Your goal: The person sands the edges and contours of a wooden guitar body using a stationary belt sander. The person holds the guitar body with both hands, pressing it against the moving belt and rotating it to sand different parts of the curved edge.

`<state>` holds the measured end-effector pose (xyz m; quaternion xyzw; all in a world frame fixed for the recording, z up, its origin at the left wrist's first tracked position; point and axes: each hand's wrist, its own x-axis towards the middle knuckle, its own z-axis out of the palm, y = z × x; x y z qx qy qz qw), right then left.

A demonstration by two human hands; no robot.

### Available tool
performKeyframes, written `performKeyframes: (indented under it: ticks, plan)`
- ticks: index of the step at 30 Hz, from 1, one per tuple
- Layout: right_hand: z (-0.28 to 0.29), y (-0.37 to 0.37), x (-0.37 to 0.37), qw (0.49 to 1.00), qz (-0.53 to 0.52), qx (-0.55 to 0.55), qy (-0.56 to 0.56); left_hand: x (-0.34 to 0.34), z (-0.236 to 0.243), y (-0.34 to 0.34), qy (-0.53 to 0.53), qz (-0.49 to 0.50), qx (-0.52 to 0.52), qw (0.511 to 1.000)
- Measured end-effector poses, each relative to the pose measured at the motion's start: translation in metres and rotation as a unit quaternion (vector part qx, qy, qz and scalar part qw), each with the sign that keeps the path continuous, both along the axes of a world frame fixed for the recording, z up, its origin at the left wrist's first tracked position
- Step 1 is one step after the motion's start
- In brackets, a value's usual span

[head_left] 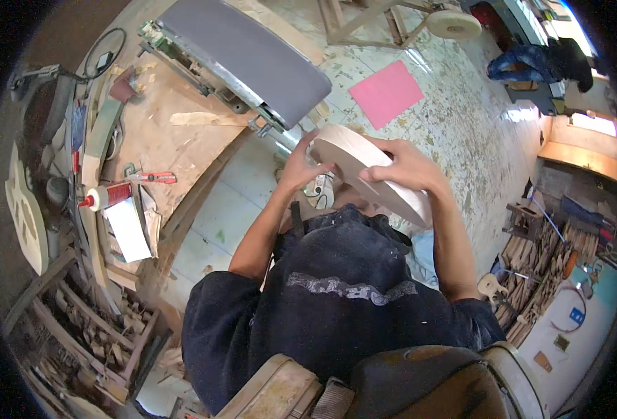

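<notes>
A thick, pale wooden slab point(347, 158) with a rounded edge is held up in front of my chest, tilted. My left hand point(303, 166) grips its left end, thumb on the broad face. Over the upper right edge wraps my right hand point(408, 166), its thumb pressing the same face; some fingers of both hands are hidden behind the wood. Just ahead and to the left of the slab is the rounded end of a belt sander point(252, 59) with a grey belt, apart from the wood.
The sander stands on a wooden bench point(183, 146) at left, with a glue bottle point(106, 196), a red utility knife point(156, 177) and white paper point(127, 230). Pink sheet point(387, 93) lies on the floor. A pale guitar body point(26, 216) hangs far left; another person point(542, 64) is far right.
</notes>
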<state>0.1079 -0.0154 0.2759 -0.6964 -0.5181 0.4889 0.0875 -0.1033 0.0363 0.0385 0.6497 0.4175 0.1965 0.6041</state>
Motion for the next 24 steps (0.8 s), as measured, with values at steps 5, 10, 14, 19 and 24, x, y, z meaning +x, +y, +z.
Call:
performKeyframes:
  ticks: [5, 10, 14, 19, 24]
  plan:
    - [0.039, -0.051, 0.012, 0.993, -0.055, 0.073, 0.069, 0.029, 0.012, -0.024, -0.19, 0.01, -0.112, 0.975]
    - [0.083, -0.113, 0.0, 0.988, -0.08, 0.113, -0.076, 0.055, 0.086, -0.036, -0.299, -0.078, -0.653, 0.692]
    - [0.081, -0.141, -0.015, 0.958, -0.028, 0.214, -0.188, 0.098, 0.167, -0.017, -0.364, -0.147, -0.526, 0.755]
    - [0.061, -0.164, -0.02, 0.878, 0.011, 0.331, -0.345, 0.119, 0.194, 0.009, -0.35, -0.202, -0.478, 0.78]
    - [0.06, -0.179, 0.02, 0.794, -0.17, 0.484, -0.326, 0.12, 0.225, 0.045, -0.39, -0.223, -0.377, 0.81]
